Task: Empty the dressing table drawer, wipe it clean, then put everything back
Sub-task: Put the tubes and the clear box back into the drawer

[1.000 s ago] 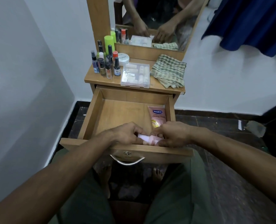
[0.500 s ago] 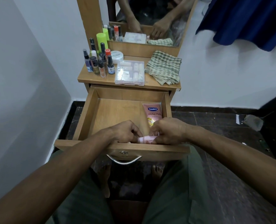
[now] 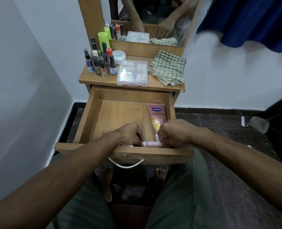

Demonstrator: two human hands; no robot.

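The wooden drawer (image 3: pixel 87 116) stands pulled out under the dressing table top (image 3: pixel 97 80). A pink Vaseline tube (image 3: pixel 156 115) lies along its right wall. Both hands reach down into the drawer's front edge. My left hand (image 3: pixel 128 134) and my right hand (image 3: pixel 175 134) each pinch an end of a small pink bottle (image 3: pixel 151 144) lying sideways against the front panel. Part of the bottle is hidden by fingers and the panel. On the table top sit several small bottles (image 3: pixel 102 63), a clear plastic box (image 3: pixel 132 73) and a checked cloth (image 3: pixel 167 67).
A mirror (image 3: pixel 153 19) rises behind the table top. White walls close in left and behind. A blue curtain (image 3: pixel 252 22) hangs at upper right. My knees and bare feet are below the drawer's metal handle (image 3: pixel 126 164). Dark tiled floor lies to the right.
Both hands have stayed on the pink bottle at the drawer's front, settling it lower against the front panel. The camera view has shifted slightly.
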